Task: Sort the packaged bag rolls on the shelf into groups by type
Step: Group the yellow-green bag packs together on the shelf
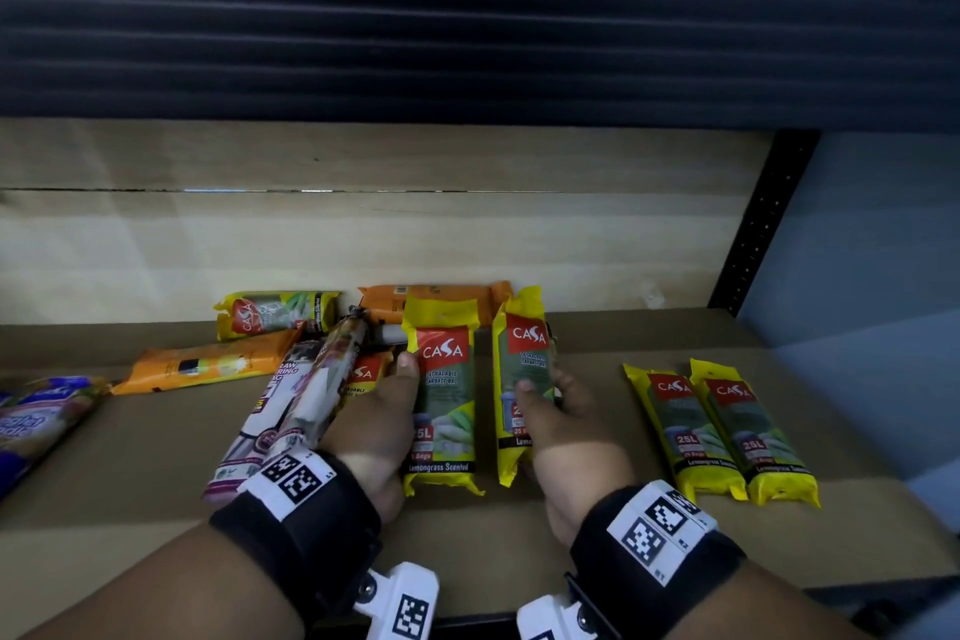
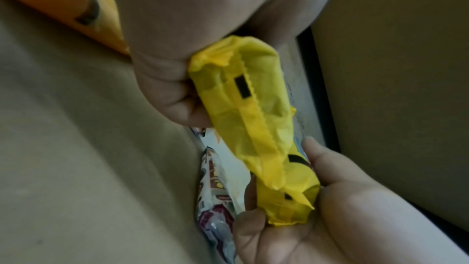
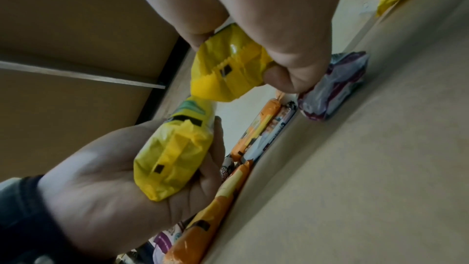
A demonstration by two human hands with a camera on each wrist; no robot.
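Observation:
Each hand holds one yellow Casa garbage-bag pack above the shelf [image 1: 156, 483], side by side. My left hand [image 1: 397, 395] grips the left pack [image 1: 447, 411], thumb on its front; from the left wrist this pack [image 2: 243, 107] runs out of the curled fingers. My right hand [image 1: 544, 387] pinches the right pack [image 1: 519, 359] between thumb and fingers; in the right wrist view that pack [image 3: 228, 71] is in its grip. Two more yellow Casa packs [image 1: 670, 431] [image 1: 748, 437] lie together on the right.
Left of my hands is a mixed pile: white-and-purple drawstring packs [image 1: 291, 411], orange packs [image 1: 208, 364] [image 1: 436, 301], other yellow Casa packs [image 1: 275, 314]. A blue-purple pack [image 1: 31, 426] lies far left. A black upright post [image 1: 753, 234] bounds the shelf at right.

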